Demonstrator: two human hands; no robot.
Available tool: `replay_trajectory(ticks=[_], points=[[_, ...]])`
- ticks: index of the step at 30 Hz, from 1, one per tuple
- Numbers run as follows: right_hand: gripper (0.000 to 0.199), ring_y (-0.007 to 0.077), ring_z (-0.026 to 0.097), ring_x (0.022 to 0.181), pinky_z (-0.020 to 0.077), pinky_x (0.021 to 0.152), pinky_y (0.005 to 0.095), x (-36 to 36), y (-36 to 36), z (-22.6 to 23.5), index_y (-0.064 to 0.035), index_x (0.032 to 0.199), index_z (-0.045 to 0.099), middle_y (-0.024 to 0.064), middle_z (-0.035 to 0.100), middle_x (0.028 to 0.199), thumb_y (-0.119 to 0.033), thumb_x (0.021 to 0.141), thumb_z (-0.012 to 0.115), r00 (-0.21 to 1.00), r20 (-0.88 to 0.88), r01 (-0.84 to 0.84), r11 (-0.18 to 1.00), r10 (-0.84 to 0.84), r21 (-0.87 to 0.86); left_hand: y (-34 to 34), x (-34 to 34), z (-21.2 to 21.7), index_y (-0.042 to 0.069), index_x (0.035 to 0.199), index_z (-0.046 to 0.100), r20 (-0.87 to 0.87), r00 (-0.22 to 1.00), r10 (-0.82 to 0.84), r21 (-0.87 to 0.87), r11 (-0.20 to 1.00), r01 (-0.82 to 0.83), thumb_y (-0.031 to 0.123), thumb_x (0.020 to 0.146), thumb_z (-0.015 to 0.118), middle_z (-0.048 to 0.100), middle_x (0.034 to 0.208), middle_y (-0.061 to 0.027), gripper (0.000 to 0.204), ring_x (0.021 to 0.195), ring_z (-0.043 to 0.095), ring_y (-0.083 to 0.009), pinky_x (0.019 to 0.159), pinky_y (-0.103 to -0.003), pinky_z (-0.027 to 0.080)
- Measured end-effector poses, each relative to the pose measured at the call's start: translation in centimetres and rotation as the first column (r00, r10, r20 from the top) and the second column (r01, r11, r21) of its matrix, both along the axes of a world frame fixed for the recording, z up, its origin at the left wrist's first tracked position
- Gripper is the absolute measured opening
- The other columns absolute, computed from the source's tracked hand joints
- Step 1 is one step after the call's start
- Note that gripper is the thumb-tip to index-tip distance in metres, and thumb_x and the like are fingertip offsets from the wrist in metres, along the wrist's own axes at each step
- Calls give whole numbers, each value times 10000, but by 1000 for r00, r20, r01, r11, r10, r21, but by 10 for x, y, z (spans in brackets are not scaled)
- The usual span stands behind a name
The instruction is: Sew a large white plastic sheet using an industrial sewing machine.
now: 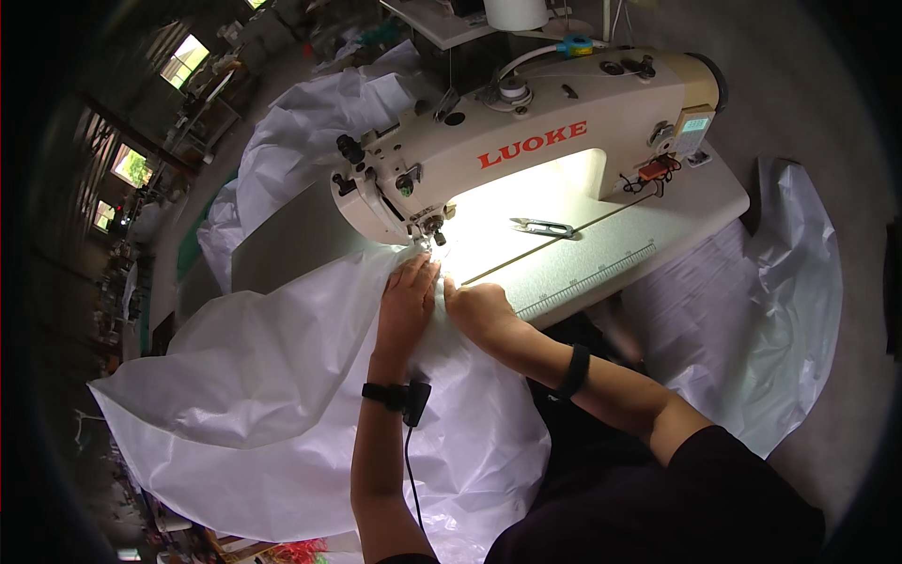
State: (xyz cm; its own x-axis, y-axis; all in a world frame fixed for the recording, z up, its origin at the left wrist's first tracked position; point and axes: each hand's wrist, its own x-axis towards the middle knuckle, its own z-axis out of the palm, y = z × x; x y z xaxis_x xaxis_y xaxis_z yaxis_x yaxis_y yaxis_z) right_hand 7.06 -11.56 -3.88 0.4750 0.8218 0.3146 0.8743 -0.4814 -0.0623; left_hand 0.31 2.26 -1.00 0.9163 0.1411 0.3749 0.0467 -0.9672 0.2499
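Note:
A white, slightly shiny plastic-like sheet runs under the needle end of a sewing machine. My left hand lies on this sheet just in front of the presser foot, its fingers stretched toward the needle. Close beside it, my right hand is bent at the wrist with its fingers curled together at the sheet's edge. The fingertips of both hands are partly lost in the glare of the machine's lamp. Behind my right hand, thread snips rest on the machine bed.
The machine's pale table has a printed ruler along its near edge. More white sheeting is heaped behind the machine, and another piece hangs at the right. A white thread cone stands at the top.

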Motion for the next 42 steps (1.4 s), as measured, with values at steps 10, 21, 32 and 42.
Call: replay_trajectory(ticks=[10,21,32,42], points=[[210,214,619,432,458,367,347,6,20,-12,-19,1033,666,36,617,537,-152,937,535,999,26,20,998,-22,60,29,3,12,77,1236,633,-134,985,-112,-127,987,95,149,968,511,546,1345,-165,303,1254,503,-349,1091,-414,376],[220,283,673,629,531,546,391,29,-9,18,-29,1066,633,114,658,694,-184,934,547,913,-365,-102,969,180,223,-97,-87,-9,71,1026,644,96,995,30,-187,982,-12,66,844,647,650,960,-103,182,832,663,-297,703,-373,547],[439,372,661,811,519,723,428,-50,-201,-29,-41,1095,669,183,682,849,-434,908,613,467,-853,-402,915,235,32,-203,-234,-47,59,1199,590,-408,819,403,-652,500,-570,42,836,712,585,1236,-111,384,1093,624,-267,909,-401,506],[318,265,670,677,530,655,354,-73,-199,-8,-47,1186,635,133,686,836,-237,932,614,402,-853,-313,925,333,214,-203,-261,-59,-1,1100,617,-233,770,594,-649,495,-578,18,930,520,688,973,-145,196,814,691,-246,709,-334,533]])
